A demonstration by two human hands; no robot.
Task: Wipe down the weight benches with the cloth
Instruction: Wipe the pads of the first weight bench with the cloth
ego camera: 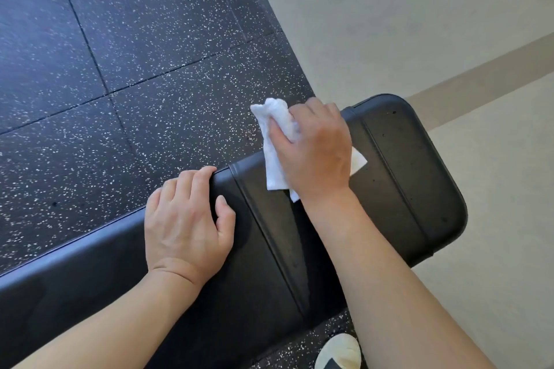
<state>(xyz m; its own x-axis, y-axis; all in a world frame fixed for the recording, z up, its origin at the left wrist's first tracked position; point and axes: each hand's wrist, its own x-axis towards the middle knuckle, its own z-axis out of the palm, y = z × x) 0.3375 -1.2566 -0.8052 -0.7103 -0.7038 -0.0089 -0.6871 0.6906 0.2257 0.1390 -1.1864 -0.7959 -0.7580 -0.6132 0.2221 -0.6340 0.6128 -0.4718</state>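
Black padded bench (404, 165), seen from above, standing on dark speckled rubber floor tiles (120, 69) beside a pale floor (419, 24). A white cloth (274, 159) lies crumpled on the bench's far edge. Both hands rest on the pad.

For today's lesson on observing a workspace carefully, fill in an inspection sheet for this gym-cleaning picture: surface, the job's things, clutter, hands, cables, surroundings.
Surface: black padded vinyl weight bench with raised seams across the pad; faint specks show near its rounded end.
Job's things: crumpled white cloth, lying on the bench's far edge, partly hanging past it.
Clutter: nothing seen.
Hands: right hand grips the cloth and presses it on the bench; left hand rests on the pad, fingers bent over the far edge.
Cables: nothing seen.
Surroundings: dark speckled rubber floor tiles; pale beige smooth floor with a darker stripe; a light shoe toe at the bottom edge.
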